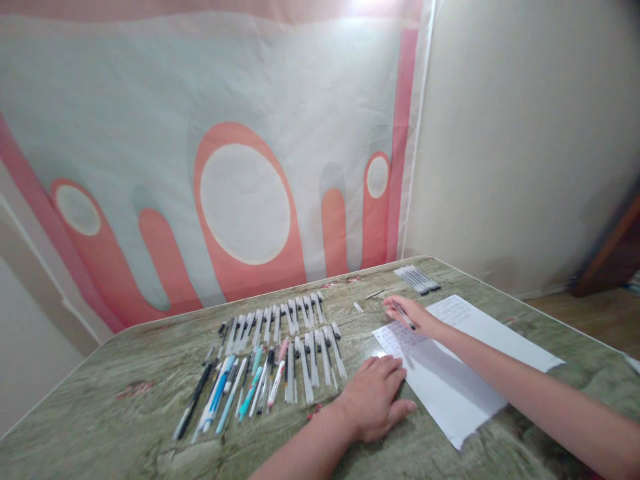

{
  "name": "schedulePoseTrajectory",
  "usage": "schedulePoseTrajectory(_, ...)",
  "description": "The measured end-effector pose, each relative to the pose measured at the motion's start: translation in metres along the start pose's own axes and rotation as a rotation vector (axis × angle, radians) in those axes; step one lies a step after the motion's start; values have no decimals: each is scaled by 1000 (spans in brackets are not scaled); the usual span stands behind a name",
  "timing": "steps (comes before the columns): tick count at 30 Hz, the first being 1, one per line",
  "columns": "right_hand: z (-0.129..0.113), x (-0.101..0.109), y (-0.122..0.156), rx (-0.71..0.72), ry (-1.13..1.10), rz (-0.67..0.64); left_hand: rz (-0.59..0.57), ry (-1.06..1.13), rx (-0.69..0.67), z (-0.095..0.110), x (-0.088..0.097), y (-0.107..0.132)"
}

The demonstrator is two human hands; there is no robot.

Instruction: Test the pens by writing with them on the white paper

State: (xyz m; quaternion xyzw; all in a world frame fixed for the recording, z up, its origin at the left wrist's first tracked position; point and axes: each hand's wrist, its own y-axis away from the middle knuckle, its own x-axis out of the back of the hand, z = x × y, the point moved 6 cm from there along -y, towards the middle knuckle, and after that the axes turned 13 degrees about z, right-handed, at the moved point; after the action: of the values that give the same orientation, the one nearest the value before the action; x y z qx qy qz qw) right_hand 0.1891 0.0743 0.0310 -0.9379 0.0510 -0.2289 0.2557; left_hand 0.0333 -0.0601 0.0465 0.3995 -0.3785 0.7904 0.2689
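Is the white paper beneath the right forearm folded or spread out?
Spread out: the paper lies on the table, its broad face showing on both sides of the right forearm.

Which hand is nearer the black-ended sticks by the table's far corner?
Right: the right hand is just in front of the black-ended sticks; the left hand rests farther toward the viewer.

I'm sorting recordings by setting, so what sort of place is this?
An indoor room, perhaps a home or a small study space: a table laid with rows of pens and a paper sheet, a large patterned hanging behind it, and a plain wall alongside.
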Motion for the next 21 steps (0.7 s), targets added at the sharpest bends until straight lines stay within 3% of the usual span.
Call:
schedulePoseTrajectory(6, 17, -32, -31, 89, 85, -42, 63, 61, 48, -2, 7, 0)
schedulePoseTrajectory(12, 17, -41, -31, 96, 126, -63, 326, 319, 209, -18, 20, -3)
schedulePoseTrajectory(17, -17, -42, -15, 109, 89, -77, 501, 851, 639, -55, 5, -4)
schedulePoseTrajectory(21, -59, -50, 12, 96, -17, -161, 637, 1210, 835, -74, -3, -3)
